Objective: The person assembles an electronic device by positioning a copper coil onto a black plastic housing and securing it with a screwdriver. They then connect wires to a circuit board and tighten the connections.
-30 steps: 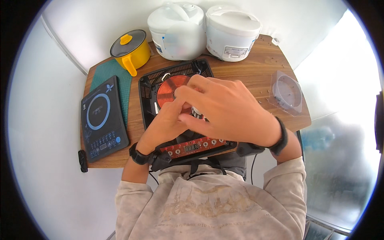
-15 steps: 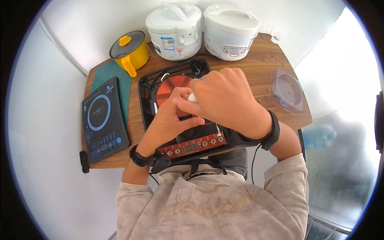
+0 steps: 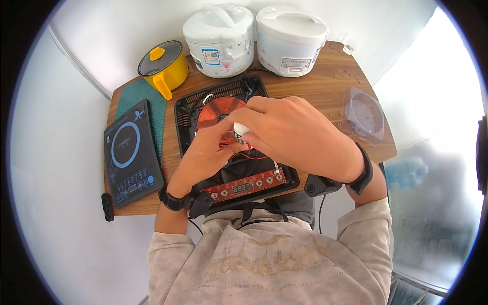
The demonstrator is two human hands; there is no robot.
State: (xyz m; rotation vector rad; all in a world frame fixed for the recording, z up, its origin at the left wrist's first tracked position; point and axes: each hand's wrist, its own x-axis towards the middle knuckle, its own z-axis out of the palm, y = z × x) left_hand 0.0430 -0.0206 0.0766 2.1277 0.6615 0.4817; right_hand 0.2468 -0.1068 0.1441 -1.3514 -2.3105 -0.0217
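Observation:
My left hand [image 3: 202, 153] and my right hand [image 3: 302, 136] meet over an opened induction cooker's black base [image 3: 184, 122]. Between them is a small white cylinder with dark print [image 3: 240, 132], perhaps a tube or little bottle; fingers of both hands close around it, and part of it is hidden. A bit of red shows at its lower end. Beneath my fingers lies a round copper coil [image 3: 211, 114], partly covered by my hands. Along the base's near edge runs a red control board [image 3: 241, 189] with round buttons and a small display.
At left, a black glass cooktop panel [image 3: 124, 147] with a blue ring rests partly on a green mat [image 3: 128, 94]. Behind stand a yellow lidded pot [image 3: 173, 71] and two white rice cookers [image 3: 219, 43] [image 3: 292, 43]. A clear plastic tray [image 3: 365, 114] and scattered small parts lie at right.
My right hand has turned and shifted a little toward me and right, exposing more of the white cylinder. Both hands sit slightly lower and now tilt the cylinder differently.

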